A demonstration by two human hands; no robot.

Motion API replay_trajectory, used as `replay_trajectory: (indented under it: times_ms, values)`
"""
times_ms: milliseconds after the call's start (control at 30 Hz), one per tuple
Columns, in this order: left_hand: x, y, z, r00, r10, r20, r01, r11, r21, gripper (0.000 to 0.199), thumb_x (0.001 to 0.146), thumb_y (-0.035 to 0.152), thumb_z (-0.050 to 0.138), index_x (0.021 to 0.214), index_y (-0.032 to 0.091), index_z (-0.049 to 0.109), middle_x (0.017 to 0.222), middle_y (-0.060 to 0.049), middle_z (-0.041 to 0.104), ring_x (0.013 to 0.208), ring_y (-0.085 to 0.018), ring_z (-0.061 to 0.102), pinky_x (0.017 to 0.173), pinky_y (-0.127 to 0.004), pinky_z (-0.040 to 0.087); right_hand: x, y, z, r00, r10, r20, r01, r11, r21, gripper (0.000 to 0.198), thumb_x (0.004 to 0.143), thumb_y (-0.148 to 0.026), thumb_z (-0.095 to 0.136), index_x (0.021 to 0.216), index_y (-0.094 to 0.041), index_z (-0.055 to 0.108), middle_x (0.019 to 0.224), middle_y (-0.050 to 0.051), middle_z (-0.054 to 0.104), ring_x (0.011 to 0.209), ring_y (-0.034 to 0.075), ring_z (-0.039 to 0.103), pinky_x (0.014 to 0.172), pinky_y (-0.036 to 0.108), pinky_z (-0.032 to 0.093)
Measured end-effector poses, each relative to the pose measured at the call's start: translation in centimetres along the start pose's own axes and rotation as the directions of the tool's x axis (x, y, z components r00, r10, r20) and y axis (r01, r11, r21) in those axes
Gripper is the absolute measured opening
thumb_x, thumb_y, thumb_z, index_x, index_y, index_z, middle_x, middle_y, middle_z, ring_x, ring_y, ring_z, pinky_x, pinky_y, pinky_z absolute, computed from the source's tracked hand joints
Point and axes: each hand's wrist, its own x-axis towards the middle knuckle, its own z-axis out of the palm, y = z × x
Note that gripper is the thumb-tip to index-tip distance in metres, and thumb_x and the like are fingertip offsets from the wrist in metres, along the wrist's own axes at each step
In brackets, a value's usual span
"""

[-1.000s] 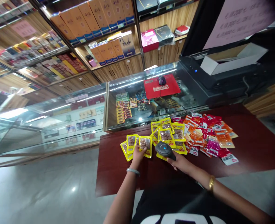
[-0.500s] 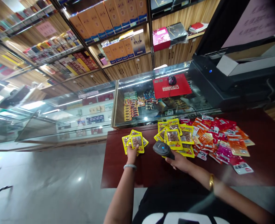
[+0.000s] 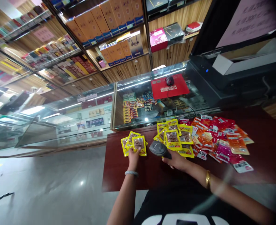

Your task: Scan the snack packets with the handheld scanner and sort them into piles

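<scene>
The right hand (image 3: 175, 160) is wrapped around the handle of a dark grey barcode scanner (image 3: 160, 149), its fingers closed on the grip. Left of the scanner, the left hand (image 3: 133, 155) pinches the lower edge of a yellow snack packet (image 3: 139, 142) — thumb on its front — over a few similar yellow packets (image 3: 124, 143); whether it is lifted clear of them I cannot tell. Just right of the scanner lies a larger heap of yellow packets (image 3: 173, 137), overlapping one another, and farther right a spread of red, orange and purple packets (image 3: 213, 137). Beneath the scanner is a dark red tabletop (image 3: 121, 175); beyond it, a glass display case (image 3: 138, 120) bears a red mouse pad (image 3: 156, 90) with a black mouse (image 3: 170, 81).
</scene>
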Motion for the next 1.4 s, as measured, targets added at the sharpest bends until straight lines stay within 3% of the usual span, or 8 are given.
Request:
replay_trajectory:
  times_ms: [133,433,633,767,933,1200,1300,1400]
  values:
    - [-0.8,2.5,0.0,0.973,0.158,-0.165,-0.093,0.934,0.346,0.051,0.073,0.044,0.073,0.114,0.021,0.055,0.118,-0.013,0.063,0.115,-0.031,0.057,0.095,-0.042,0.042,-1.1,1.4,-0.5,1.0,0.002,-0.013,-0.001,0.999,0.05,0.068,0.076,-0.074,0.063,0.111,-0.017,0.054,0.057,-0.007,0.046,0.04,0.009,0.041,0.04,0.022,0.034]
    - [-7.7,9.7,10.0,0.769,0.371,0.521,-0.604,0.689,0.4,0.029,0.09,0.044,0.052,0.097,0.021,0.069,0.106,-0.011,0.07,0.106,-0.027,0.06,0.09,-0.037,0.04,-5.4,3.5,-2.7,0.975,0.109,-0.194,-0.093,0.992,0.088,0.077,0.072,-0.08,0.06,0.118,-0.018,0.054,0.061,-0.004,0.053,0.045,0.011,0.044,0.044,0.024,0.037]
    - [-8.3,10.2,12.6,0.811,0.271,0.519,-0.497,0.787,0.366,0.025,0.087,0.035,0.057,0.098,0.016,0.068,0.113,-0.02,0.067,0.115,-0.035,0.057,0.094,-0.044,0.04,-6.1,3.3,-3.5,0.945,0.178,-0.274,-0.149,0.981,0.121,0.08,0.067,-0.083,0.061,0.112,-0.018,0.054,0.056,-0.007,0.049,0.041,0.011,0.042,0.043,0.025,0.036]
    - [-7.3,8.0,11.2,0.804,0.265,0.533,-0.247,0.963,-0.105,0.034,0.08,0.044,0.068,0.104,0.02,0.067,0.107,-0.012,0.073,0.106,-0.029,0.065,0.09,-0.037,0.048,-5.6,2.3,-3.4,0.943,0.154,-0.295,-0.117,0.983,0.139,0.075,0.068,-0.083,0.061,0.106,-0.019,0.053,0.053,-0.008,0.045,0.041,0.011,0.041,0.044,0.025,0.035]
    - [-6.2,3.6,8.0,0.741,0.324,0.587,0.031,0.858,-0.513,0.048,0.072,0.05,0.075,0.104,0.015,0.067,0.11,-0.012,0.073,0.098,-0.025,0.068,0.089,-0.038,0.053,-4.5,1.6,-3.0,0.949,0.122,-0.29,-0.088,0.988,0.13,0.066,0.072,-0.079,0.061,0.1,-0.02,0.052,0.051,-0.009,0.045,0.04,0.011,0.042,0.044,0.025,0.036]
    - [-4.5,-0.2,2.7,0.899,0.172,0.404,0.011,0.911,-0.412,0.049,0.068,0.052,0.075,0.101,0.015,0.067,0.105,-0.012,0.073,0.1,-0.028,0.067,0.088,-0.039,0.053,-2.3,1.7,-1.3,0.985,0.061,-0.159,-0.048,0.995,0.086,0.072,0.072,-0.079,0.061,0.11,-0.019,0.054,0.056,-0.008,0.05,0.039,0.009,0.042,0.041,0.023,0.035]
    - [-3.6,-0.6,0.0,0.998,0.036,0.045,-0.035,0.999,-0.025,0.049,0.071,0.044,0.073,0.111,0.018,0.061,0.115,-0.014,0.068,0.114,-0.034,0.06,0.094,-0.045,0.048,-2.4,2.2,-0.8,0.992,0.057,-0.116,-0.048,0.996,0.078,0.072,0.073,-0.078,0.063,0.114,-0.019,0.054,0.057,-0.008,0.048,0.04,0.008,0.04,0.04,0.023,0.034]
    - [-3.4,0.3,-0.5,0.961,0.214,-0.176,-0.158,0.944,0.289,0.06,0.072,0.038,0.074,0.124,0.018,0.052,0.132,-0.018,0.057,0.13,-0.035,0.047,0.107,-0.048,0.036,-2.8,2.4,-0.8,0.988,0.07,-0.135,-0.056,0.993,0.102,0.074,0.071,-0.079,0.064,0.114,-0.019,0.054,0.056,-0.008,0.046,0.04,0.008,0.039,0.04,0.023,0.034]
